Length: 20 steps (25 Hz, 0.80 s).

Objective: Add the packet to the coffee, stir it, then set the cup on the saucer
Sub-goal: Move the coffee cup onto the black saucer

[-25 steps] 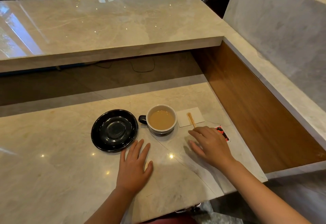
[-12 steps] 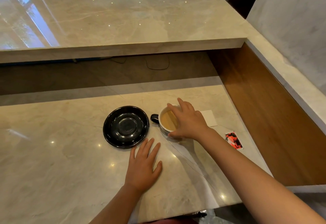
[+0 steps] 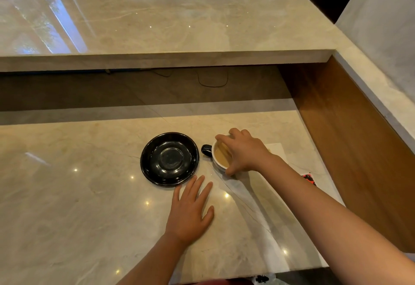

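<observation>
A cup of light-brown coffee with a dark handle stands on the marble counter, just right of an empty black saucer. My right hand reaches over the cup from the right, with fingers and thumb clasped around its rim from above. My left hand lies flat on the counter, fingers spread, just below the saucer's near edge. A red and black packet lies on the counter to the right, partly hidden behind my right forearm.
A white napkin lies beyond my right wrist, mostly covered by it. A raised marble ledge runs across the back, and a wooden side panel walls the right. The counter's near edge is close to my body.
My right hand left the counter near the packet and moved left onto the cup, closing around its rim. The left hand stayed flat. The view shifted left.
</observation>
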### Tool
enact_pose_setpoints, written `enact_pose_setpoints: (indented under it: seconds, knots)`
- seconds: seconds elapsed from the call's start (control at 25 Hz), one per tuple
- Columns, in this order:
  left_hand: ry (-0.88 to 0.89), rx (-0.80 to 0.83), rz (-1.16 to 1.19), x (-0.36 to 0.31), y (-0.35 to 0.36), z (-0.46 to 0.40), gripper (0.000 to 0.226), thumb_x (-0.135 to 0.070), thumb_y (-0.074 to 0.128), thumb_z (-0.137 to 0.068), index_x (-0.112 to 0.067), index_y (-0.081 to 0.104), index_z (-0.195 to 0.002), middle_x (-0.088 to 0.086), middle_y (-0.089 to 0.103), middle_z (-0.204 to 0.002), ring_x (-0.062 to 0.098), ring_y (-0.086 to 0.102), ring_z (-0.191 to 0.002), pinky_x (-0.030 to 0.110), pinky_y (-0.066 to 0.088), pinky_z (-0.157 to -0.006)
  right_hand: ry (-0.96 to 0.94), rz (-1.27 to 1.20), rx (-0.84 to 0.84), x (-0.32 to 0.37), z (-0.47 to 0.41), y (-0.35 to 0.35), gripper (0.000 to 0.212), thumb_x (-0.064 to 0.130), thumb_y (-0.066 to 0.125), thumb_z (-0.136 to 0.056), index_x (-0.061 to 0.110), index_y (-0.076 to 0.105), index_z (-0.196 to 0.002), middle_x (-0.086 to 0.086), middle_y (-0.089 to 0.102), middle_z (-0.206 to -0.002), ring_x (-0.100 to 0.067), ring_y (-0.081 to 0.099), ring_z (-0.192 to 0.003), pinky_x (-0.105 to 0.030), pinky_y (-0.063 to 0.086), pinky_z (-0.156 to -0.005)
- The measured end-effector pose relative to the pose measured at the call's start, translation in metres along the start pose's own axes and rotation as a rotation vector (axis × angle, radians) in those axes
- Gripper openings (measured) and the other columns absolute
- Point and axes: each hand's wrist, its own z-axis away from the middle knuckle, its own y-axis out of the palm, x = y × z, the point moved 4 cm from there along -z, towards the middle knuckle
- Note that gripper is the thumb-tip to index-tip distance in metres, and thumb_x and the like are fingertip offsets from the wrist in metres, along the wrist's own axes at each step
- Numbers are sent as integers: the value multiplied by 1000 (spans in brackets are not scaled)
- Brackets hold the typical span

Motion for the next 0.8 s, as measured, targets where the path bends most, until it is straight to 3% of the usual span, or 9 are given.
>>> enact_pose_setpoints:
  seconds: [0.28, 0.4, 0.56, 0.8]
  knots:
    - [-1, 1, 14, 0, 0, 0, 58, -53, 28, -91, -37, 13, -144, -3, 13, -156, 6, -14, -137, 40, -11, -110, -8, -73, -59, 12, -7, -8, 95, 52, 75, -53, 34, 26, -133, -9, 40, -133, -31, 37, -116, -37, 44, -75]
    - [8, -19, 18, -2, -2, -1, 58, -52, 32, -90, -34, 17, -144, 0, 19, -155, 9, -6, -139, 42, -5, -111, -73, -125, -110, 32, -14, -20, 95, 52, 74, -53, 36, 25, -133, -9, 39, -134, -30, 36, -117, -35, 38, -73]
    - [17, -34, 16, -3, -5, -1, 57, -49, 34, -90, -31, 24, -143, 3, 25, -153, 16, 6, -141, 46, 8, -112, -171, -170, -128, 64, -25, -30, 96, 50, 76, -54, 35, 25, -134, -9, 38, -135, -29, 35, -119, -38, 42, -78]
    - [56, -74, 19, -5, -11, -2, 55, -44, 41, -89, -26, 33, -140, 4, 34, -149, 19, 15, -140, 44, 10, -110, -256, -137, -109, 98, -44, -22, 93, 47, 75, -55, 34, 26, -134, -9, 39, -133, -30, 36, -117, -37, 42, -74]
